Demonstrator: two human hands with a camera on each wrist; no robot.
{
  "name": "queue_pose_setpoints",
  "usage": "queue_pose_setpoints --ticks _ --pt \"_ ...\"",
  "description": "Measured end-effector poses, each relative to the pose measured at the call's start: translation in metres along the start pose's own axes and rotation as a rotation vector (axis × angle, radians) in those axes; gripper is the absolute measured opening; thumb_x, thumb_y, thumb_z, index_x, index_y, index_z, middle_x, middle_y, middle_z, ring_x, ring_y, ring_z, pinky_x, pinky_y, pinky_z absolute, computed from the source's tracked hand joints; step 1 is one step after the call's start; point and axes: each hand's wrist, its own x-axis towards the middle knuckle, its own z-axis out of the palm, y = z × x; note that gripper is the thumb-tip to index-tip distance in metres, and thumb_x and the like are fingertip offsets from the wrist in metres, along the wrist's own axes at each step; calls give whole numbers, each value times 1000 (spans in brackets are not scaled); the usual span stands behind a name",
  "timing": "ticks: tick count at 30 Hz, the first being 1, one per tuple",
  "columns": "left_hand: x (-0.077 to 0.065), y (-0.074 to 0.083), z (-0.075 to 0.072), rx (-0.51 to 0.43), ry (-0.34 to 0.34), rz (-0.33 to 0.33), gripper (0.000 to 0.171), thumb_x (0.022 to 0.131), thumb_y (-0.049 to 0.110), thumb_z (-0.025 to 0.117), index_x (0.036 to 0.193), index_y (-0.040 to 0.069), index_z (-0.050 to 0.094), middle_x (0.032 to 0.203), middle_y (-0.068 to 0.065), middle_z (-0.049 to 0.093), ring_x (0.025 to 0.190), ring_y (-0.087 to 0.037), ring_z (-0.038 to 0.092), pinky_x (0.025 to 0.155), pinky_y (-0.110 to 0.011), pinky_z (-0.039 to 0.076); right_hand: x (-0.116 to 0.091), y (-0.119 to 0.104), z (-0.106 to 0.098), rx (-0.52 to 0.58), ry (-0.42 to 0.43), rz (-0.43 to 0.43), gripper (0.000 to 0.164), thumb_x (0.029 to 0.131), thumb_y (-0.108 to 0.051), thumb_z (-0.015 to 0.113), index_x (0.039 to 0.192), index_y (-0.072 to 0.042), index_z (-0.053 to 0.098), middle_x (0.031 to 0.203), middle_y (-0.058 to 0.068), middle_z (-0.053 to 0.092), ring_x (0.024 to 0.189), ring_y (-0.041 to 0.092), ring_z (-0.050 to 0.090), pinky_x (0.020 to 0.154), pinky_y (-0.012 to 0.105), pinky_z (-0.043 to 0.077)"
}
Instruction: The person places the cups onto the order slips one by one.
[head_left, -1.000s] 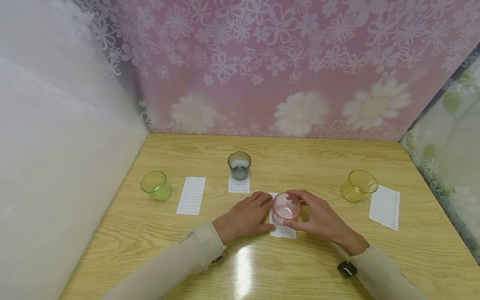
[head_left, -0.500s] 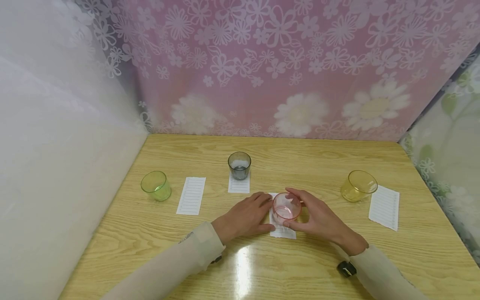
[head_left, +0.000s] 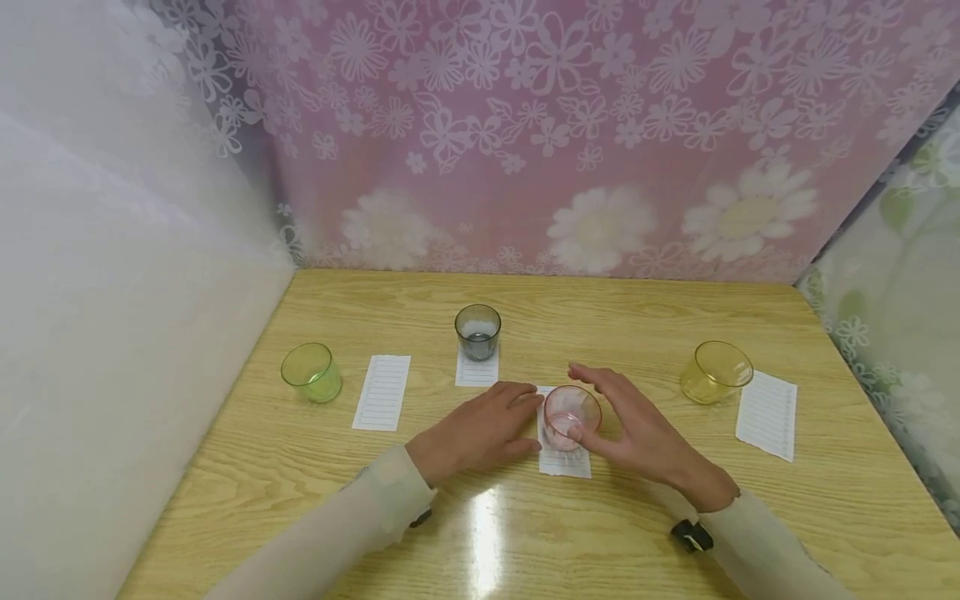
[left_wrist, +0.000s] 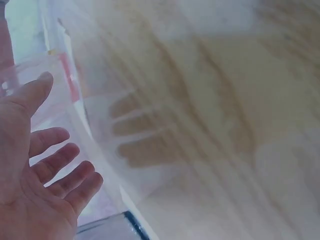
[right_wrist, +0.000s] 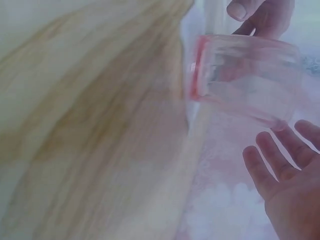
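Pink cup [head_left: 572, 415] standing upright on a lined slip [head_left: 564, 457] near the middle of the wooden surface [head_left: 525, 533]. The left hand [head_left: 480, 431] lies flat on the surface just left of the pink cup, fingers straight and a little spread, fingertips at the slip's left edge beside the cup wall; whether they touch the cup cannot be told. In the left-wrist view this hand [left_wrist: 37, 175] shows an open palm with fingers apart. The right hand [head_left: 626, 425] is just right of the pink cup, fingers extended and apart, arched past its far side, thumb tip at its near wall; nothing is clasped. In the right-wrist view the cup [right_wrist: 245, 80] lies just beyond the spread fingers [right_wrist: 270, 160] of this hand, with a gap between them. Behind and left of the pink cup: a grey cup [head_left: 477, 332] on a second slip [head_left: 476, 371]. Farther left: a third slip [head_left: 382, 392], then a green cup [head_left: 311, 372]. Well right of the pink cup: a yellow cup [head_left: 716, 372] with a fourth slip [head_left: 767, 414] beside it. A flowered curtain [head_left: 562, 133] backs the surface.
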Motion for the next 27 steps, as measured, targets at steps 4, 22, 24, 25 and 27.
queue_pose_setpoints --ticks 4,22,24,25,27 --pt "-5 -1 -9 -16 42 -2 63 111 49 62 161 11 53 168 -7 48 157 -23 45 126 -37 44 4 -9 -4 3 23 -13 83 97 -22 84 168 -19 41 158 5 58 142 26 55 113 52 47" --pt "-28 -26 -52 -118 190 -23 55 110 37 68 157 10 58 166 -12 50 154 -31 49 121 -47 50 38 -65 -11 117 27 -11 77 105 -26 75 171 -26 35 163 0 52 153 27 47 120 61 42" --pt "-32 -31 -55 -119 216 -22 55 109 36 70 156 10 58 165 -13 51 154 -31 50 121 -47 50 43 -71 -8 127 19 -17 75 106 -26 74 171 -24 36 164 0 51 154 26 46 120 60 42" --pt "-34 -34 -56 -121 231 -20 55 109 35 71 156 9 59 165 -13 51 153 -31 50 120 -47 50 45 -73 -7 130 16 -22 73 107 -26 73 170 -23 37 164 2 51 154 27 45 120 60 43" --pt "-38 -38 -57 -124 260 -17 54 108 33 72 155 10 60 163 -13 53 151 -31 52 119 -47 51 49 -78 -4 127 12 -33 71 107 -26 72 170 -20 39 164 4 51 154 29 46 120 61 43"
